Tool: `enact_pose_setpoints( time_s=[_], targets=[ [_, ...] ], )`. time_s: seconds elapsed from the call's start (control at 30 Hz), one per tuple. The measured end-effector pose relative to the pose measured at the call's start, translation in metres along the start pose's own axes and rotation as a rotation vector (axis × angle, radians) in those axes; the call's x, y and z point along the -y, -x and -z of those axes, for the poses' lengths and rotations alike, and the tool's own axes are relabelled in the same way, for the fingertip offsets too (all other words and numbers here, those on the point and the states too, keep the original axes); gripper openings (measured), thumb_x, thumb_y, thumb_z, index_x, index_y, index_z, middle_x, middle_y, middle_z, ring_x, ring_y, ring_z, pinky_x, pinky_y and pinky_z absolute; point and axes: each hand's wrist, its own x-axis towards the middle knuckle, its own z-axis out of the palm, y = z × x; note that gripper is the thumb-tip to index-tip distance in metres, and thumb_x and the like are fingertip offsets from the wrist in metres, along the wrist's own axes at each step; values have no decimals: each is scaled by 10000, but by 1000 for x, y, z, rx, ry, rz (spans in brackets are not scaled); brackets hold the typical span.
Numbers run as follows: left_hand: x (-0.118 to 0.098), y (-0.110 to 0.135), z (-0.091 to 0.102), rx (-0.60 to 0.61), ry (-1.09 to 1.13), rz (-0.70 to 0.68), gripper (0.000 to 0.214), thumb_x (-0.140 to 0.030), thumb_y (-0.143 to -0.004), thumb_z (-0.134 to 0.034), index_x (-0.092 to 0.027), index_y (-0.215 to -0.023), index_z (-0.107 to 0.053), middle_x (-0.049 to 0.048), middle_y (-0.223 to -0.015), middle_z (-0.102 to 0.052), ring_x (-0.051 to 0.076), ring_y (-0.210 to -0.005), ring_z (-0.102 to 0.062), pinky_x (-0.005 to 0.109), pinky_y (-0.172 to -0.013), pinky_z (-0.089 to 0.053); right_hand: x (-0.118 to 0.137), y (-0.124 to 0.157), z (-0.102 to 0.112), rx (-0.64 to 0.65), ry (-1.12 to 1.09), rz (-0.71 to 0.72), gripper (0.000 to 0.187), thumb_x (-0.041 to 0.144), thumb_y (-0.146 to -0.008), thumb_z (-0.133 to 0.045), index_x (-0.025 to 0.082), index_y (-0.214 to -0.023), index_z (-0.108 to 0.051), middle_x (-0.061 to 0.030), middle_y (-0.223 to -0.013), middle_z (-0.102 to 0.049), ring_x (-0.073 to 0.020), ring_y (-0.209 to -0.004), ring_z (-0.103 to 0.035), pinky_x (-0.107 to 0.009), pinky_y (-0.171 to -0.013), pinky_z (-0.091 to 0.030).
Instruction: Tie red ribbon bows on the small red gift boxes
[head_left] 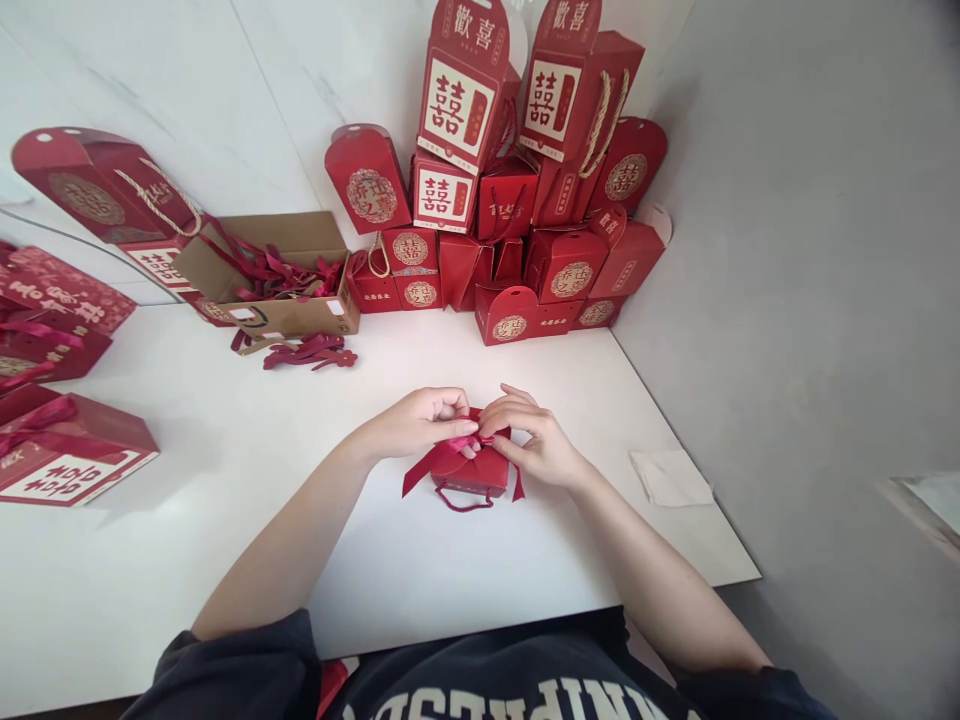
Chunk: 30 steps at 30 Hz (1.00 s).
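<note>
A small red gift box (474, 472) with a cord handle lies on the white table (225, 520), just in front of me. A dark red ribbon (435, 462) is wrapped over its top, and the loose ends hang down to the left and right. My left hand (420, 420) pinches the ribbon at the knot on top of the box. My right hand (529, 435) meets it from the right, fingers curled and pinched on the same ribbon.
A pile of red gift boxes (517, 190) stands against the back wall. A cardboard carton (289, 275) full of red ribbons sits at the back left, with loose ribbons (311, 352) in front. More red boxes (64, 455) lie at the left edge. A white paper (671, 477) lies right.
</note>
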Motion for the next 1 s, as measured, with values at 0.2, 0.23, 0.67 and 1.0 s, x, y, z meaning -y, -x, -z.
enact_pose_setpoints(
  time_s=[0.2,0.23,0.67,1.0],
  targets=[
    [2,-1,-2,-39,-32,6,267,-356,-835,-665,-155,-808,-491,38,-819,-678,190,-809,-712,308,-741,-527,2,-1,7,79,58,39,187,138,-891,-514,258,-920,-655,-20,-951,-705,-171,-944,-654,-484,-1143,-272],
    [2,-1,-3,-41,-47,6,270,-339,-809,-692,-158,-813,-491,35,-817,-674,188,-808,-706,306,-732,-527,2,-1,7,81,53,38,186,137,-885,-520,258,-932,-654,-22,-959,-704,-172,-946,-653,-482,-1140,-279],
    [-12,8,-32,-318,-697,-115,217,-140,-756,-576,-233,-953,-573,-26,-856,-664,142,-756,-608,247,-669,-445,3,1,2,7,-68,-84,55,203,-873,-585,244,-905,-603,-2,-885,-655,-167,-859,-627,-481,-1127,-345],
    [6,-2,-35,-405,-1021,-377,98,-93,-800,-511,-190,-794,-519,3,-840,-599,130,-702,-553,248,-653,-432,5,0,7,9,-33,-128,58,268,-903,-585,240,-935,-625,-35,-964,-664,-193,-919,-628,-483,-1087,-372]
  ],
)
